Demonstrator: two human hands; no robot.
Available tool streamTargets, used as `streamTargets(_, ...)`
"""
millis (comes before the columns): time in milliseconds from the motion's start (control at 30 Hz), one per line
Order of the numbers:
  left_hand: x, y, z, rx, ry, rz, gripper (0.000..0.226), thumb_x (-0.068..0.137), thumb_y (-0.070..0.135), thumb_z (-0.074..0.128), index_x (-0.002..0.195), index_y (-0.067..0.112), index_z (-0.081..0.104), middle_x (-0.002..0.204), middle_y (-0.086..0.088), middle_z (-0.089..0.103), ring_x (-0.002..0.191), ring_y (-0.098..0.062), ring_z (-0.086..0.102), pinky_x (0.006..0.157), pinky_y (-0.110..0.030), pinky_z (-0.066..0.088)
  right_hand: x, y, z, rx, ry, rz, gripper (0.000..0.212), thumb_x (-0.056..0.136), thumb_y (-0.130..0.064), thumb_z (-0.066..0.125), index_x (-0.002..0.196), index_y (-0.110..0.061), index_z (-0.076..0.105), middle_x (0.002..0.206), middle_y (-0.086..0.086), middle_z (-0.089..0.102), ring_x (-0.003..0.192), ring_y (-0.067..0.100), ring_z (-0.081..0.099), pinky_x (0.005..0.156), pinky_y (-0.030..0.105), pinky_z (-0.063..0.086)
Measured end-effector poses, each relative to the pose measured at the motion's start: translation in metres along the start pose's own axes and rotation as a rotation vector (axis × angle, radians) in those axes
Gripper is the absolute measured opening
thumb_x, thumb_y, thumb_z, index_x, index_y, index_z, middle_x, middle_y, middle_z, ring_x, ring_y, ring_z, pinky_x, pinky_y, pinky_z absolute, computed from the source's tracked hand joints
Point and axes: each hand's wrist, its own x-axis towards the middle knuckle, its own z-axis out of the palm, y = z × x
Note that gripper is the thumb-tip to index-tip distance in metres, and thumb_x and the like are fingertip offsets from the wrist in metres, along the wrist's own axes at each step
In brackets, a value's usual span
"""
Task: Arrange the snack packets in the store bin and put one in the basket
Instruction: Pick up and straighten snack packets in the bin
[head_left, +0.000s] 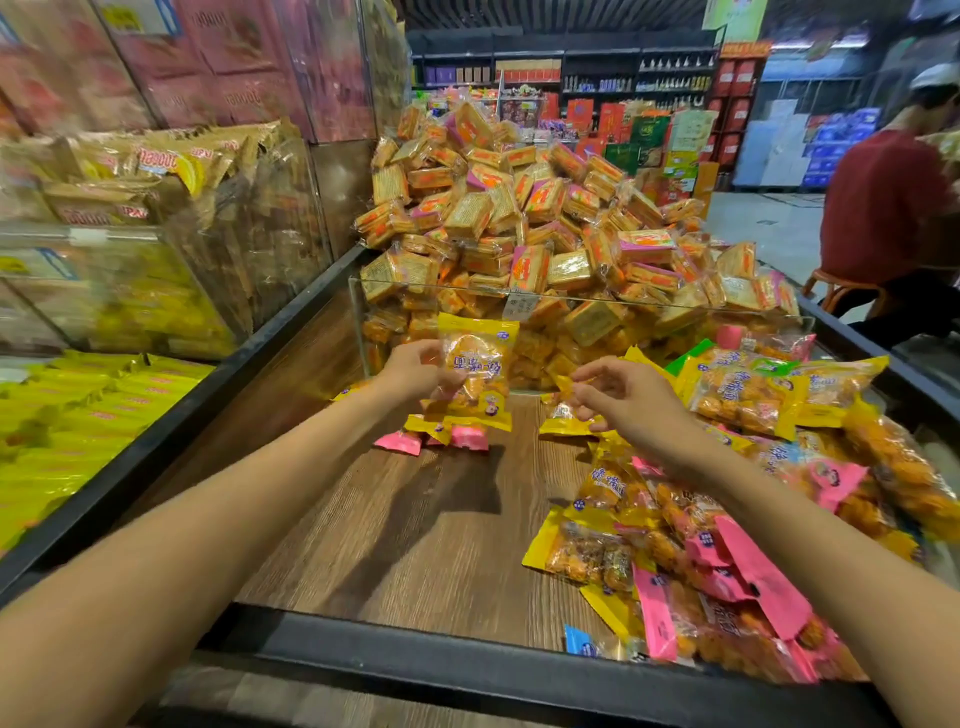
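Note:
My left hand (415, 366) holds a yellow snack packet (475, 364) upright by its left edge, above the wooden floor of the store bin (395, 525). Below it, a few small pink and yellow packets (441, 434) lie against the glass divider. My right hand (628, 397) hovers with fingers loosely curled over another yellow packet (563, 421); whether it touches that packet is unclear. A loose heap of yellow and pink snack packets (727, 519) fills the bin's right side. No basket is in view.
A clear glass divider (571, 296) walls off a tall pile of orange cracker packs (519, 208) behind. The black bin rim (467, 654) runs along the front. Glass bins of yellow packets (104, 312) stand at left. A person in a red shirt (883, 208) sits at right.

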Motion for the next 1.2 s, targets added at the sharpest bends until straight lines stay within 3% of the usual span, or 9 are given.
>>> streamTargets(67, 0.021, -0.008, -0.006, 0.102, 0.045, -0.002, 0.058, 0.087, -0.001, 0.063, 0.140, 0.006, 0.041, 0.129, -0.010, 0.052, 0.102, -0.023, 0.058, 0.060, -0.019, 0.045, 0.000, 0.002, 0.000, -0.347, 0.023, -0.175, 0.021, 0.094, -0.019, 0.059, 0.114, -0.012, 0.060, 0.095, 0.001, 0.065, 0.085, 0.013, 0.061, 0.073, 0.025, 0.048)
streamTargets(133, 0.044, -0.023, -0.009, 0.215, 0.081, -0.009, 0.051, 0.086, -0.004, 0.062, 0.135, 0.001, 0.046, 0.120, -0.007, 0.053, 0.093, -0.019, 0.058, 0.057, -0.018, 0.050, 0.000, 0.005, 0.001, -0.469, 0.005, -0.268, 0.025, 0.093, -0.020, 0.060, 0.116, -0.013, 0.060, 0.098, 0.001, 0.066, 0.090, 0.015, 0.060, 0.075, 0.027, 0.047)
streamTargets(300, 0.098, -0.059, -0.015, 0.534, 0.175, -0.065, 0.036, 0.088, 0.007, 0.065, 0.122, 0.001, 0.056, 0.120, -0.017, 0.061, 0.109, -0.032, 0.059, 0.088, -0.039, 0.051, 0.003, 0.009, -0.007, -0.528, 0.017, -0.297, 0.025, 0.093, -0.022, 0.058, 0.117, -0.014, 0.061, 0.101, -0.001, 0.062, 0.093, 0.013, 0.057, 0.080, 0.034, 0.050)
streamTargets(400, 0.120, -0.072, -0.016, 0.698, 0.249, -0.051, 0.029, 0.092, 0.008, 0.058, 0.119, -0.002, 0.056, 0.120, -0.022, 0.060, 0.110, -0.037, 0.057, 0.086, -0.041, 0.048, 0.006, 0.011, -0.011, -0.566, 0.023, -0.310, 0.023, 0.093, -0.020, 0.058, 0.115, -0.013, 0.061, 0.098, 0.000, 0.062, 0.094, 0.017, 0.057, 0.082, 0.040, 0.050)
streamTargets(600, 0.137, -0.091, -0.019, 0.925, 0.342, 0.005, 0.028, 0.095, 0.019, 0.055, 0.112, -0.003, 0.061, 0.114, -0.024, 0.063, 0.108, -0.040, 0.058, 0.081, -0.041, 0.046, 0.010, 0.017, -0.020, -0.618, 0.036, -0.321, 0.025, 0.093, -0.027, 0.058, 0.114, -0.015, 0.062, 0.102, -0.001, 0.063, 0.095, 0.014, 0.057, 0.076, 0.026, 0.041)
streamTargets(700, 0.138, -0.097, -0.018, 0.947, 0.371, 0.013, 0.028, 0.096, 0.021, 0.053, 0.108, -0.002, 0.063, 0.111, -0.023, 0.064, 0.104, -0.039, 0.059, 0.077, -0.041, 0.046, 0.010, 0.016, -0.025, -0.661, 0.007, -0.313, 0.027, 0.093, -0.031, 0.056, 0.113, -0.014, 0.063, 0.106, 0.002, 0.063, 0.101, 0.018, 0.056, 0.082, 0.031, 0.043)
streamTargets(833, 0.128, -0.081, -0.013, 1.088, 0.459, 0.067, 0.026, 0.098, 0.018, 0.047, 0.106, -0.001, 0.063, 0.114, -0.020, 0.062, 0.110, -0.037, 0.055, 0.086, -0.041, 0.043, 0.010, 0.014, -0.029, -0.711, -0.033, -0.299, 0.032, 0.095, -0.035, 0.051, 0.116, -0.014, 0.063, 0.114, 0.002, 0.064, 0.109, 0.020, 0.055, 0.089, 0.034, 0.043)
streamTargets(933, 0.113, -0.060, 0.001, 1.033, 0.384, 0.141, 0.029, 0.100, 0.021, 0.045, 0.105, -0.003, 0.060, 0.113, -0.022, 0.061, 0.109, -0.039, 0.055, 0.085, -0.042, 0.044, 0.011, 0.015, -0.034, -0.737, -0.075, -0.285, 0.030, 0.097, -0.032, 0.049, 0.117, -0.014, 0.062, 0.117, 0.003, 0.064, 0.111, 0.020, 0.055, 0.091, 0.035, 0.043)
streamTargets(1200, 0.019, -0.007, 0.091, 0.823, -0.085, 0.457, 0.032, 0.098, 0.022, 0.049, 0.106, -0.003, 0.066, 0.110, -0.018, 0.066, 0.103, -0.031, 0.060, 0.081, -0.034, 0.042, -0.002, 0.014, -0.083, -0.748, 0.021, -0.142, 0.029, 0.100, -0.025, 0.047, 0.118, -0.010, 0.063, 0.121, 0.005, 0.064, 0.112, 0.024, 0.056, 0.089, 0.039, 0.046)
